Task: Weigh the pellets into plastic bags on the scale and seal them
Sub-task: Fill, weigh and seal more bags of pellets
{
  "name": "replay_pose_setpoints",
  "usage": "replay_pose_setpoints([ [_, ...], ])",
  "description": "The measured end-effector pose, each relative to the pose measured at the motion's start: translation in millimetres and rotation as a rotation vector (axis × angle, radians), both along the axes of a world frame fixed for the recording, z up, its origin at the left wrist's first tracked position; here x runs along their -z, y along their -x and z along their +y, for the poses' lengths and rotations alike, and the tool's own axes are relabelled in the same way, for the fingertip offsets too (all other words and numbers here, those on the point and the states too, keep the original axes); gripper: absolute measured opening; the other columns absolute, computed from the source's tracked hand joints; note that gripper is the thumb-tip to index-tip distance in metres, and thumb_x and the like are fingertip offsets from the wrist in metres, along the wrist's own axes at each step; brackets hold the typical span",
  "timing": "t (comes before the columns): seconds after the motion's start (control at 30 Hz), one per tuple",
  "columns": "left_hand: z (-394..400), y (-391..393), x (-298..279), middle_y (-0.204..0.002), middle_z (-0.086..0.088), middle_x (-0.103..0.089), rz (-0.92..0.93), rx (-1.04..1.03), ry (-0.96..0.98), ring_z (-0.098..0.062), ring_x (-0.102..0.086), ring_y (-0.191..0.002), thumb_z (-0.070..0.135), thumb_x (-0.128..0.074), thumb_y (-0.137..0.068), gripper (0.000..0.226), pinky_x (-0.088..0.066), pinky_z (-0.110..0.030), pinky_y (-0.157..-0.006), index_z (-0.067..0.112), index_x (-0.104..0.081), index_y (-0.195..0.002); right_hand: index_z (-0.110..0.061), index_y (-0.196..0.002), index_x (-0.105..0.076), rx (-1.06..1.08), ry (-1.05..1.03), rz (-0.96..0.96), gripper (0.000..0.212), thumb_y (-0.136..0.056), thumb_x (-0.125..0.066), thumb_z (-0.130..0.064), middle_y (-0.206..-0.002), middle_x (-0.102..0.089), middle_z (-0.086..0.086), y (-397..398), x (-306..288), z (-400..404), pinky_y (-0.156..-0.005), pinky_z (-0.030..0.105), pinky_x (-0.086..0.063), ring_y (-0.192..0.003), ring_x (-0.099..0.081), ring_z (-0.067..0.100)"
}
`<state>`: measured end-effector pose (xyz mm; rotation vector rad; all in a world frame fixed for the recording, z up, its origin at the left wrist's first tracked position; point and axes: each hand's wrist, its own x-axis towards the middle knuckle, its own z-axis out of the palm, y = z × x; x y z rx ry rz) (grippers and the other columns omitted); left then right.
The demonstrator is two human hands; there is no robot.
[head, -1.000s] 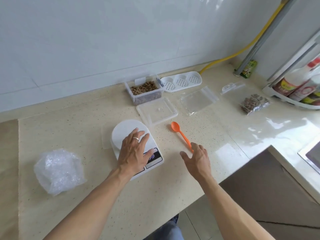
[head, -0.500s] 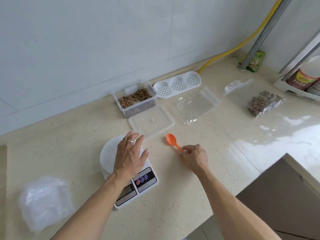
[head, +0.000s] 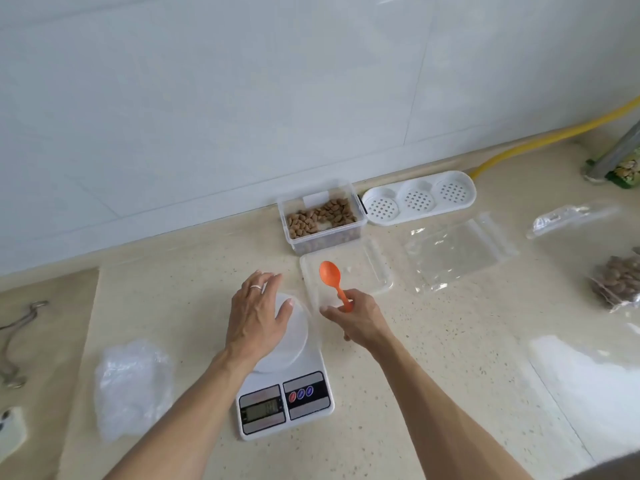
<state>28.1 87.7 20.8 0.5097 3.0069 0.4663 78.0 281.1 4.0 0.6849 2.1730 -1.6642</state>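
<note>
Pale speckled countertop [head: 450,358] runs under white wall tiles; on it our left hand [head: 258,318] lies flat with straight fingers on the scale [head: 294,386] platform (a clear bag may sit beneath, we cannot tell), while our right hand [head: 356,318] pinches the light, stiff orange spoon [head: 330,273] by its handle end. Loose, rollable pellets [head: 320,218] wait in the open tub behind; the thin empty bag [head: 460,254] looks slippery, best taken by its zip edge, and the filled bag [head: 620,284] is cut off at right.

White digital scale [head: 287,393] sits at centre; open clear container of brown pellets [head: 320,216] at its 12 o'clock; flat empty plastic bag [head: 460,252] at 2 o'clock.
</note>
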Motion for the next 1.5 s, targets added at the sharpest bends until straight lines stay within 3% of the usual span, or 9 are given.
replay_pose_setpoints([
  [0.13, -2, 7, -8, -0.125, -0.009, -0.06, -0.026, 0.029, -0.029, -0.029, -0.051, -0.122, 0.026, -0.052, -0.094, 0.037, -0.04, -0.044, -0.102, 0.009, -0.059, -0.126, -0.007, -0.101, -0.068, -0.039, 0.097, 0.012, 0.016, -0.086, -0.063, -0.007, -0.078, -0.072, 0.008, 4, -4, -9, -0.048, 0.023, -0.045, -0.048, -0.05, 0.01],
  [0.27, 8, 19, -18, -0.107, -0.003, -0.067, -0.13, 0.087, -0.082, -0.024, -0.061, -0.101, 0.024, -0.039, -0.094, 0.032, -0.041, -0.044, -0.096, 0.014, -0.067, -0.107, -0.009, -0.096, -0.07, -0.06, 0.161, 0.085, 0.015, -0.086, -0.061, -0.005, -0.078, -0.075, 0.008, 7, -26, -7, -0.046, 0.021, -0.041, -0.044, -0.045, 0.011],
  [0.47, 22, 29, -57, -0.071, 0.002, -0.062, -0.433, 0.031, -0.463, -0.011, -0.06, -0.062, 0.01, -0.047, -0.097, 0.023, -0.045, -0.018, -0.06, 0.017, -0.06, -0.079, -0.008, -0.096, -0.069, -0.019, 0.074, 0.148, 0.012, -0.085, -0.068, -0.013, -0.073, -0.074, 0.009, 2, -58, 1, -0.045, 0.022, -0.036, -0.044, -0.041, 0.009],
  [0.67, 23, 37, -88, -0.073, 0.002, -0.064, -0.459, 0.063, -0.6, -0.008, -0.06, -0.059, 0.011, -0.047, -0.099, 0.021, -0.048, -0.026, -0.067, 0.011, -0.063, -0.085, 0.001, -0.096, -0.069, -0.012, 0.258, 0.168, 0.018, -0.089, -0.071, -0.015, -0.071, -0.068, 0.015, -6, -97, -2, -0.04, 0.021, -0.027, -0.041, -0.031, 0.011],
  [0.9, 9, 40, -105, -0.065, 0.007, -0.065, -0.557, 0.139, -0.75, -0.011, -0.06, -0.063, 0.011, -0.05, -0.098, 0.022, -0.054, -0.038, -0.075, 0.012, -0.064, -0.081, 0.001, -0.093, -0.066, -0.092, 0.167, 0.178, 0.012, -0.091, -0.062, -0.01, -0.073, -0.071, 0.015, -5, -136, -21, -0.044, 0.022, -0.028, -0.046, -0.037, 0.012],
  [1.0, -1, 42, -114, -0.067, 0.005, -0.065, -0.556, 0.169, -0.769, -0.01, -0.058, -0.062, 0.011, -0.05, -0.099, 0.021, -0.051, -0.03, -0.068, 0.008, -0.064, -0.083, -0.002, -0.088, -0.066, -0.149, 0.164, 0.19, 0.003, -0.087, -0.063, -0.002, -0.07, -0.069, 0.016, -6, -143, -25, -0.045, 0.022, -0.027, -0.047, -0.037, 0.012],
  [1.13, -18, 45, -124, -0.065, 0.004, -0.063, -0.574, 0.223, -0.672, -0.008, -0.055, -0.054, 0.015, -0.048, -0.101, 0.02, -0.044, -0.018, -0.058, 0.005, -0.064, -0.095, -0.005, -0.087, -0.065, 0.08, 0.175, 0.272, 0.005, -0.092, -0.063, -0.005, -0.063, -0.064, 0.015, -1, -146, -28, -0.045, 0.023, -0.025, -0.046, -0.035, 0.012],
  [1.33, -41, 57, -131, -0.043, 0.013, -0.039, -0.392, 0.246, -0.599, -0.004, -0.03, -0.045, 0.019, -0.051, -0.099, 0.028, -0.026, -0.024, -0.05, 0.015, -0.064, -0.074, -0.006, -0.088, -0.061, 0.131, 0.297, 0.28, 0.004, -0.091, -0.063, -0.007, -0.065, -0.063, 0.016, 3, -152, -20, -0.047, 0.025, -0.025, -0.049, -0.035, 0.013],
  [1.5, -50, 76, -123, -0.047, 0.014, -0.04, -0.267, 0.216, -0.625, -0.004, -0.032, -0.048, 0.029, -0.063, -0.092, 0.036, -0.027, -0.025, -0.052, 0.023, -0.055, -0.058, -0.009, -0.094, -0.059, 0.066, 0.414, 0.234, 0.007, -0.091, -0.063, -0.004, -0.072, -0.066, 0.02, 10, -150, -24, -0.046, 0.023, -0.027, -0.048, -0.034, 0.012],
])
